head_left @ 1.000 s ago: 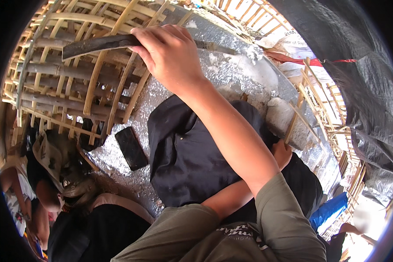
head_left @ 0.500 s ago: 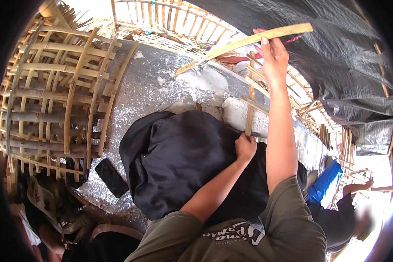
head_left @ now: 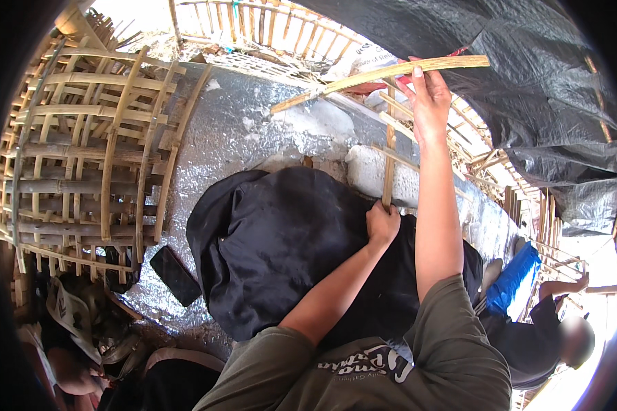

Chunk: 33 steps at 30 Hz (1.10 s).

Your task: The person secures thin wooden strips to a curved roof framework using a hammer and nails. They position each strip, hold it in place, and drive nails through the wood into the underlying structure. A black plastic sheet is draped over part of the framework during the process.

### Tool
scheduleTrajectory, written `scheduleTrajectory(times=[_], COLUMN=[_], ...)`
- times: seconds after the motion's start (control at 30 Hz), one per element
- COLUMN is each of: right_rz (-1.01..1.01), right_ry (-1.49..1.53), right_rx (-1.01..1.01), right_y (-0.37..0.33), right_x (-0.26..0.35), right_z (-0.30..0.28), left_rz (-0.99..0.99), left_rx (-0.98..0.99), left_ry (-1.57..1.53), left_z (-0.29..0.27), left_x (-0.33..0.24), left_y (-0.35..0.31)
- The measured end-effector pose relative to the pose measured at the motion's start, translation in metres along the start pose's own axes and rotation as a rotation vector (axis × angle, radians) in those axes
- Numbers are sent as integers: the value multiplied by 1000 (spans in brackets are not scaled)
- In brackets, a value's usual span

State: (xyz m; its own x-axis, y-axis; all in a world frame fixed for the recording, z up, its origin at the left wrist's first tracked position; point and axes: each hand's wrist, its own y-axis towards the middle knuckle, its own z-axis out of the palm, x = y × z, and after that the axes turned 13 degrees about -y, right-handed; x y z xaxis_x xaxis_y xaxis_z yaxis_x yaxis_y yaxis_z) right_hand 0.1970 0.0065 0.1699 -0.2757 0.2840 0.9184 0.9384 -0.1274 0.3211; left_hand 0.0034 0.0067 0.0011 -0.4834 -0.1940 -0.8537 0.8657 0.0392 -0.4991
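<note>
My right hand point(head_left: 430, 106) is raised at the end of an outstretched arm, its thumb and fingers pinching a long, pale bamboo strip point(head_left: 363, 79). This strip lies crosswise in view, its left end lower than its right. Over the black cloth covering my lap point(head_left: 288, 240), my left hand point(head_left: 382, 224) is closed round the near end of a second bamboo strip point(head_left: 389, 171), which points away from me. Thin bamboo slats point(head_left: 399, 159) cross that second strip; whether they are joined to it I cannot tell.
At left stands a woven bamboo lattice point(head_left: 82, 144), with a dark phone point(head_left: 175, 276) lying near it on the grey floor point(head_left: 219, 130). A blue bundle point(head_left: 514, 277) and another person point(head_left: 528, 349) are at right. Black plastic sheeting point(head_left: 528, 82) hangs upper right.
The right hand's strip has tilted slightly, its right end dropping and its left end shifting a little left. My left hand has risen slightly in view, still gripping the other strip.
</note>
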Motion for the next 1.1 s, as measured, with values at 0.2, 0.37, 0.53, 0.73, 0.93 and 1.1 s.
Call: scheduleTrajectory(times=[0.2, 0.37, 0.53, 0.73, 0.93, 1.1], right_rz=[18, 51, 58, 72, 67, 36], right_ry=[30, -5, -3, 14, -24, -8], right_rx=[-13, -34, -27, -34, -34, -105], right_y=[-1, -3, -4, -3, -5, -4], right_x=[-2, -7, -8, -7, -9, 5], right_z=[-4, -10, -11, -10, -16, -21], left_rz=[-10, 23, 2, 3, 3, 50], left_rx=[-7, -15, -4, -2, -1, -36], left_ry=[-11, -19, -26, -40, -22, -13], left_z=[0, 2, 0, -1, 0, 3], left_x=[-1, 1, 0, 1, 0, 7], left_y=[-1, -1, 0, 1, -1, 3])
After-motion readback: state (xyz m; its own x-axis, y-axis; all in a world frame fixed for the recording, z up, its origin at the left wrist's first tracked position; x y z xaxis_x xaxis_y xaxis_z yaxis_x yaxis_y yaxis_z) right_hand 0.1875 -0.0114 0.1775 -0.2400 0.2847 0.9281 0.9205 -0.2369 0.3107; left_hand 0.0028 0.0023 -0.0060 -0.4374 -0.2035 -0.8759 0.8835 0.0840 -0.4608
